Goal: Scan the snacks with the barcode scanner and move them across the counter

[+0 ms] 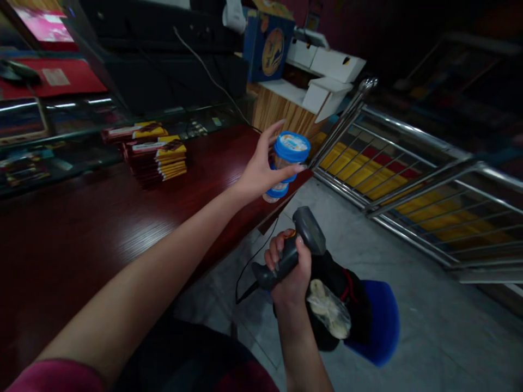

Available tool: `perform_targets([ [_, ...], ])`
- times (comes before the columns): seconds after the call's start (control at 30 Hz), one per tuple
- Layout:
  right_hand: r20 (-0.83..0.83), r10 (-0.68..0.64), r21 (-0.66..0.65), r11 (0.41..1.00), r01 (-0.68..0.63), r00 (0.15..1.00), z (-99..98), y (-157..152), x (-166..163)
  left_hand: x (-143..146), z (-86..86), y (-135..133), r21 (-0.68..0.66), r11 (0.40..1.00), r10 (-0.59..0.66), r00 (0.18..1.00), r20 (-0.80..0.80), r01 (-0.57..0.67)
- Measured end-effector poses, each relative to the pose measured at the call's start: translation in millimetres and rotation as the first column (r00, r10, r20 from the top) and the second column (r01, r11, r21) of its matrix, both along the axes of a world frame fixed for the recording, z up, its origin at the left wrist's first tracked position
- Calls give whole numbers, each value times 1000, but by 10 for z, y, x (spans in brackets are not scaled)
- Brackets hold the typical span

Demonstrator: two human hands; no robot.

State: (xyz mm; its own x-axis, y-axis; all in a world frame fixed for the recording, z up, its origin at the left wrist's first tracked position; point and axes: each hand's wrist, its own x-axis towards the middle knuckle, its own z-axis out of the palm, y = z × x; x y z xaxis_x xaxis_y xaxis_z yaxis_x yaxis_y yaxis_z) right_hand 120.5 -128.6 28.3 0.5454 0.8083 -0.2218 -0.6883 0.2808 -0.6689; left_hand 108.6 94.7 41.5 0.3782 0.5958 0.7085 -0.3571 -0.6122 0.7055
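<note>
My left hand (260, 166) reaches over the counter's edge and wraps around a small round tub with a blue lid (292, 146), thumb across its front and index finger raised behind. Below it, another blue-lidded tub (278, 190) sits at the counter's corner; whether the two touch is hidden by my thumb. In my right hand (295, 272) is a dark grey handheld barcode scanner (311, 231), its fingers closed around the handle. The scanner's head points up and away, and its black cable (239, 283) hangs from the grip's end.
Stacked red-and-yellow packets (157, 158) lie on the dark red wooden counter (196, 196), before a black monitor-like casing (159, 71). A metal railing (417, 136) runs along the right. On the floor side stands a blue stool (382, 321) with a black bag (351, 294).
</note>
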Motion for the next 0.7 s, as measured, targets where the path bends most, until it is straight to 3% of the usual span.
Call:
perform_targets([
  [0.17,-17,41,12,999,-41,999,-25,-13,128,83,23,14,-16,999,47,998,-36,-48],
  [0.33,-6,65,46,997,-65,998,4,-9,138,-192,170,-37,-137,988,76,996,52,-68],
  [0.5,9,156,99,983,-156,988,97,53,-88,-977,212,-136,-348,929,155,986,54,-127],
  [0.6,8,265,131,956,-264,964,153,166,-358,-1649,109,-282,-489,851,221,975,5,-190],
  [0.7,38,422,156,893,-423,906,196,339,-714,-2375,1,-522,-580,766,307,950,-51,-279],
])
